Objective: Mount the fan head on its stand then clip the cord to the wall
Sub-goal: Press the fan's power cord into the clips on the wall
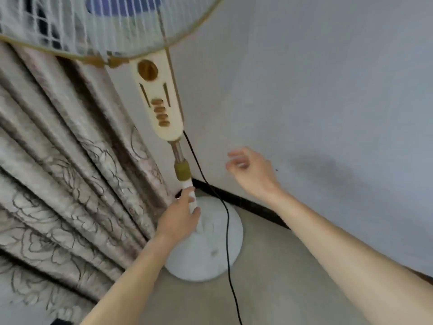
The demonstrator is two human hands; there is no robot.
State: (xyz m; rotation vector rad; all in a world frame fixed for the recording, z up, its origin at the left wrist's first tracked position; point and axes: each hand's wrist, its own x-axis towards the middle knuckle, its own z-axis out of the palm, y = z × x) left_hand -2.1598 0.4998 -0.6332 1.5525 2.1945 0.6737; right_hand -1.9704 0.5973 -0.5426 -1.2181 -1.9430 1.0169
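Observation:
The fan head [98, 22], a white wire cage with blue blades, sits atop a cream control column [159, 99] with brown buttons. Below it a metal tube enters a brown collar [182, 170] on the white stand pole. My left hand [180, 218] is shut around that white pole just below the collar, above the round white base [206, 245]. A black cord [226, 221] hangs from the column's lower end down past the base to the floor. My right hand [251, 171] hovers to the right of the cord, fingers apart and blurred, holding nothing.
Patterned beige curtains [63, 174] hang at the left, touching the stand. A pale wall [328, 90] fills the right, with a dark skirting strip [253, 205] along its foot. Beige floor [269, 277] lies around the base.

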